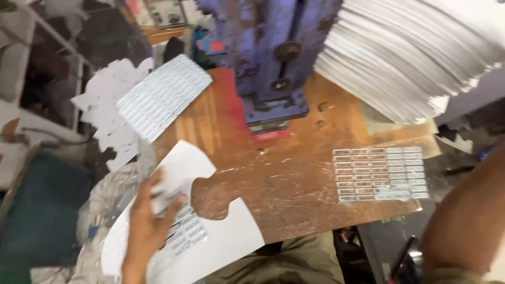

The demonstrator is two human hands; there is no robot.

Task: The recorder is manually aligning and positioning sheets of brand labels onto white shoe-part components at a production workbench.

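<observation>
Head view: your left hand (150, 221) pinches the cut sheet (210, 236); right hand unseen, so steady the sheet flat on the worktop (284, 179).

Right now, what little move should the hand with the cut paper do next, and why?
Probably slide the cut white sheet aside onto the scrap pile. The left hand grips it, notches already punched out, and the die-cut labels lie apart on the wooden board.

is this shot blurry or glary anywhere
Head view: soft with motion blur throughout, worst on the left hand gripping the cut white sheet; light glares off the worn wooden table around the metal grid; the right forearm is a dark blur at the frame's edge.
</observation>
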